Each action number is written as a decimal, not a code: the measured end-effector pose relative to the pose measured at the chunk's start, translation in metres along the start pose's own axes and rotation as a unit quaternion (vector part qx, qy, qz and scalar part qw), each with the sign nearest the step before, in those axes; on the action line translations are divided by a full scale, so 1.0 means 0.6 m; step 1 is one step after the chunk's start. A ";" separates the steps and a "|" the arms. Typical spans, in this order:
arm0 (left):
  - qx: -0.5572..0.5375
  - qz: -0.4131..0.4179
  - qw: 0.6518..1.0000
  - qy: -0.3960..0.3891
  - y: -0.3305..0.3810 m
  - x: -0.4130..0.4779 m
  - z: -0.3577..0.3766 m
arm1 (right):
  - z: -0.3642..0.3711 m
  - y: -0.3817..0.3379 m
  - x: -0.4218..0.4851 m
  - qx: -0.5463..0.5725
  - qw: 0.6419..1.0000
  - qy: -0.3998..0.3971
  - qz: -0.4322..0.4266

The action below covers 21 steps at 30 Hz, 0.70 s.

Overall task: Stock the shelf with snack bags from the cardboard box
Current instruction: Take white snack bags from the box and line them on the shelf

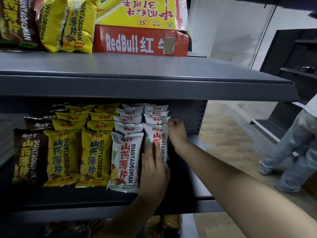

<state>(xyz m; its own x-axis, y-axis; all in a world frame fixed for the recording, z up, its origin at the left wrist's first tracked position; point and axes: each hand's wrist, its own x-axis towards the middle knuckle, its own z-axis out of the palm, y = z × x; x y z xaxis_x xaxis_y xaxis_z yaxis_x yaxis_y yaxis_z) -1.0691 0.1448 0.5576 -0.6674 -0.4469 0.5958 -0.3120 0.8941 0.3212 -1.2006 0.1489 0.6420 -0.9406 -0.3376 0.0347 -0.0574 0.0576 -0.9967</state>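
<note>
Rows of snack bags stand on the grey middle shelf [202, 198]: brown at the left, two yellow rows, two white rows at the right. My left hand [153, 170] lies with straight fingers on the face of the front white bag [157, 134] in the rightmost row. My right hand [176, 131] is at that bag's right edge near its top, its fingers curled against the row. A red and yellow RedBull cardboard box [137, 40] sits on the upper shelf [120, 66].
Yellow and brown snack bags [51, 23] stand left of the box on the upper shelf. More packets show dimly on the shelf below [163, 224]. A person in jeans [295, 143] stands on the wood floor at the right, beside dark empty shelving [300, 57].
</note>
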 end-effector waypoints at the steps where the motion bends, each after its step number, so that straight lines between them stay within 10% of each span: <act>1: -0.007 0.044 0.999 0.014 -0.004 -0.006 -0.006 | -0.008 0.005 -0.009 -0.042 0.998 0.008 -0.056; 5: 0.011 0.168 0.985 0.037 -0.056 -0.020 -0.043 | -0.042 0.044 -0.042 -0.234 0.944 -0.032 -0.229; 10: 0.091 0.196 0.976 0.008 -0.158 -0.020 -0.106 | -0.059 0.063 -0.068 -0.386 0.884 -0.099 -0.244; 14: 0.160 0.258 0.950 -0.072 -0.210 -0.020 -0.139 | -0.055 0.059 -0.088 -0.559 0.746 -0.093 -0.350; 17: 0.214 0.247 0.938 -0.115 -0.219 -0.020 -0.147 | -0.046 0.053 -0.090 -0.638 0.667 -0.119 -0.366; 21: 0.230 0.185 0.949 -0.114 -0.200 -0.019 -0.138 | -0.036 0.046 -0.083 -0.663 0.649 -0.159 -0.338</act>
<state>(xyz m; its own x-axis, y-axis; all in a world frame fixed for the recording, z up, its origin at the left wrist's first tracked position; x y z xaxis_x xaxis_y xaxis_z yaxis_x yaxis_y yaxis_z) -0.9682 0.0403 0.5735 -0.9008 -0.1300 0.4144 -0.2560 0.9297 -0.2648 -1.1623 0.1875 0.6143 -0.4458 -0.8716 0.2042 -0.8569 0.4814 0.1842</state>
